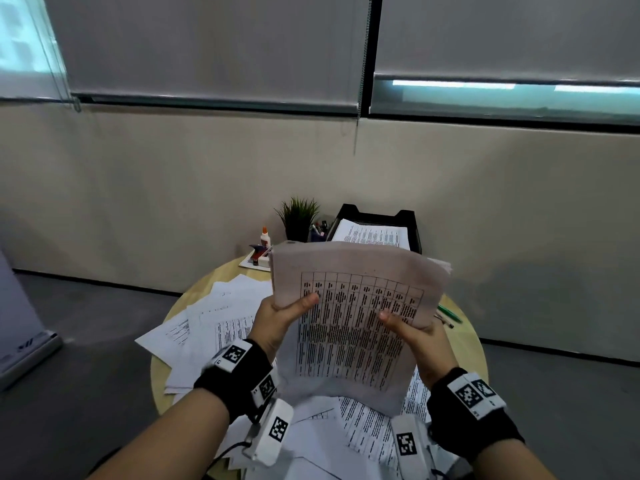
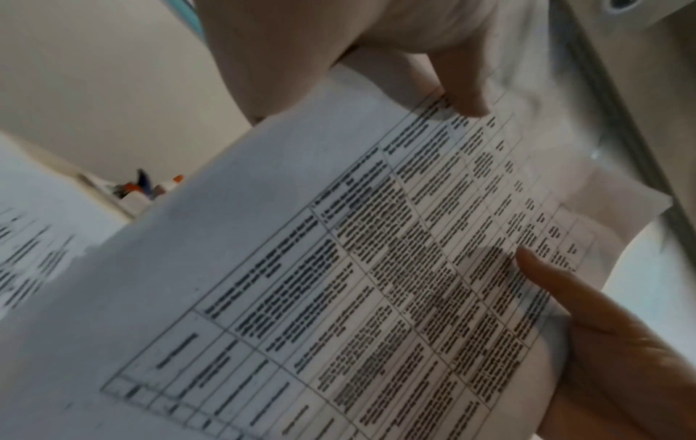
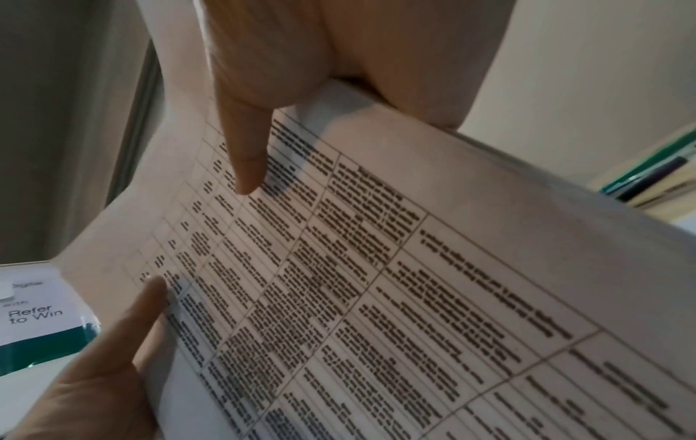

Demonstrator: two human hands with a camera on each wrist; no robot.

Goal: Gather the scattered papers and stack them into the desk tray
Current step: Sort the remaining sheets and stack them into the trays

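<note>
Both hands hold one stack of printed papers (image 1: 356,306) upright above the round wooden table (image 1: 476,348); the top sheet shows a table of text. My left hand (image 1: 282,318) grips the stack's left edge with the thumb on the front. My right hand (image 1: 414,332) grips the right edge the same way. The left wrist view shows the sheet (image 2: 301,268) under the left thumb (image 2: 465,92). The right wrist view shows the sheet (image 3: 376,282) under the right thumb (image 3: 244,154). Loose papers (image 1: 221,317) lie scattered on the left, and more papers (image 1: 367,431) lie below the stack. A black desk tray (image 1: 372,210) with sheets in it stands at the table's far edge.
Beside the tray stand a small potted plant (image 1: 299,216), a pen holder (image 1: 320,230), a glue bottle (image 1: 265,237) and a stapler on a pad (image 1: 259,256). A green pen (image 1: 448,313) lies at the right. A banner base (image 1: 26,353) sits on the floor at the left.
</note>
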